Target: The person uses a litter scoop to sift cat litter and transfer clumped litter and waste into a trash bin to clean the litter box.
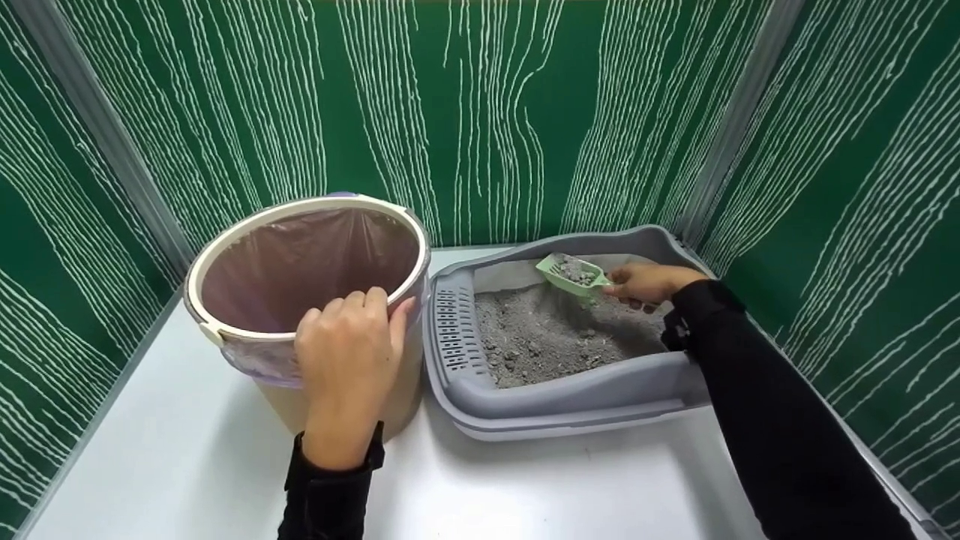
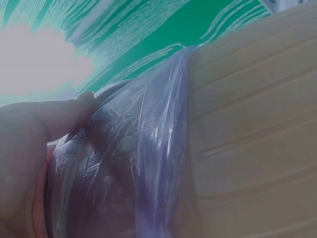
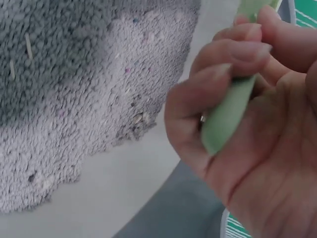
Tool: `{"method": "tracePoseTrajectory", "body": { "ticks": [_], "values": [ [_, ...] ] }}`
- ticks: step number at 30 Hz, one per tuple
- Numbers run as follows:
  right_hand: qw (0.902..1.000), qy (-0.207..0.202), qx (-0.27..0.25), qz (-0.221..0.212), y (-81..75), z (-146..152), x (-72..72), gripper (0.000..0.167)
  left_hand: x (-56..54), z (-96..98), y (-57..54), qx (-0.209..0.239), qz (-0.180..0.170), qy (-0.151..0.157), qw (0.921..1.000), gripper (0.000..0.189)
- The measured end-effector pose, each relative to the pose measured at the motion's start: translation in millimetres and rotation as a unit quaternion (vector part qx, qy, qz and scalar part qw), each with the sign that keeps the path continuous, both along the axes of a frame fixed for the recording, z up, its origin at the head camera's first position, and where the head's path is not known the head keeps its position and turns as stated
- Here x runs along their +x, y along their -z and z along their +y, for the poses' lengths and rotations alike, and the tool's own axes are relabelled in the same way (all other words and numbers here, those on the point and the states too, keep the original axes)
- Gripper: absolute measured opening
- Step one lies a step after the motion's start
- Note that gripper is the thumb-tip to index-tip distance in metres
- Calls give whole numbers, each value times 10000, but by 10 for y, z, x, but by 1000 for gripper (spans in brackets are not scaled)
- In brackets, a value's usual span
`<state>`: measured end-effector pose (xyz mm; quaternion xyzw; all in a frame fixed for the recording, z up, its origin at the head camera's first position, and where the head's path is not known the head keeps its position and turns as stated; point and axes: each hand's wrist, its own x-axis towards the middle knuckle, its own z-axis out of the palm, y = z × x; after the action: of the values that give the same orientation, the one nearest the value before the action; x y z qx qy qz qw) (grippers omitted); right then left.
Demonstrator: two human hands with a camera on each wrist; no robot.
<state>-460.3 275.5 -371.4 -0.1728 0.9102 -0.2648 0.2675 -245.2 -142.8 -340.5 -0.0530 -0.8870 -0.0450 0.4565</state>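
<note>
My left hand (image 1: 349, 352) grips the near rim of a beige trash bin (image 1: 281, 397), its thumb on the outer side. A thin purplish plastic bag (image 2: 114, 163) lines the bin and folds over the rim. In my right hand (image 1: 645, 283) is the handle of a green litter scoop (image 1: 559, 279), raised over the back of a grey litter box (image 1: 570, 405). Grey clumps (image 1: 574, 270) lie in the scoop's slotted bowl. Curled fingers wrap the scoop's handle (image 3: 228, 119) in the right wrist view. Below it spreads grey granular litter (image 1: 536, 337), uneven and clumpy toward the left.
Bin and box stand side by side on a white table (image 1: 480, 487). Green panels (image 1: 465, 135) with white wavy lines close in the back and both sides, joined by grey corner posts (image 1: 724, 127). A perforated ledge (image 1: 457, 330) forms the box's left end.
</note>
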Motion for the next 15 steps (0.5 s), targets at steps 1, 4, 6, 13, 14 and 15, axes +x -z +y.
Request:
{"method": "tracePoseTrajectory", "body": {
  "ticks": [1, 4, 6, 13, 14, 15],
  "values": [
    [9999, 71, -77, -35, 2, -12, 14, 20, 2, 0, -1, -2, -6, -3, 10000, 42],
    [9993, 254, -251, -135, -8, -40, 51, 21, 8, -4, -2, 5, -3, -14, 10000, 42],
    [9989, 354, -265, -146, -23, -50, 85, 24, 9, -5, -1, 2, 9, -15, 10000, 42],
    [9973, 690, -10, 250, -50, -67, 223, 23, 2, 6, 5, -22, 2, 4, 10000, 42],
    [9968, 723, 38, 352, -44, -69, 239, 23, 1, 7, 4, -23, -10, 4, 10000, 42],
    [9961, 746, 84, 464, -36, -70, 253, 23, 2, 8, 4, -21, -29, 4, 10000, 42]
  ]
}}
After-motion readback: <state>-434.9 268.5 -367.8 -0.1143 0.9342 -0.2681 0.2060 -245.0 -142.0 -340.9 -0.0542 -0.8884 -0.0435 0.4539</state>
